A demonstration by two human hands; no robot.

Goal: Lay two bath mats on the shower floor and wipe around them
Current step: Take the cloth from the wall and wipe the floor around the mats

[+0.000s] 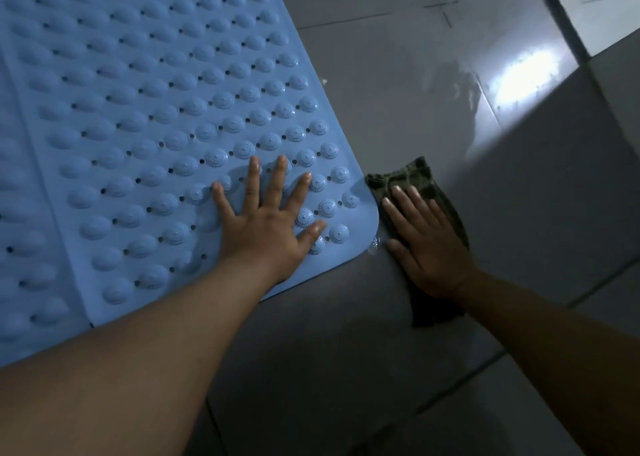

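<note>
A blue bath mat [156, 116] with raised bumps and small holes lies flat on the grey tiled floor [398, 109]. A second blue mat [20, 213] lies against its left edge. My left hand [266, 220] presses flat on the first mat near its rounded near-right corner, fingers spread. Just right of that corner my right hand [429, 244] lies flat on a dark green cloth [412, 175], pressing it onto the tile. A little water glistens at the mat's corner, between the two hands.
The tiles look wet and shiny, with a bright light reflection [526, 71] at the upper right. A dark strip [561, 15] crosses the floor at the far upper right, with paler tiles beyond it.
</note>
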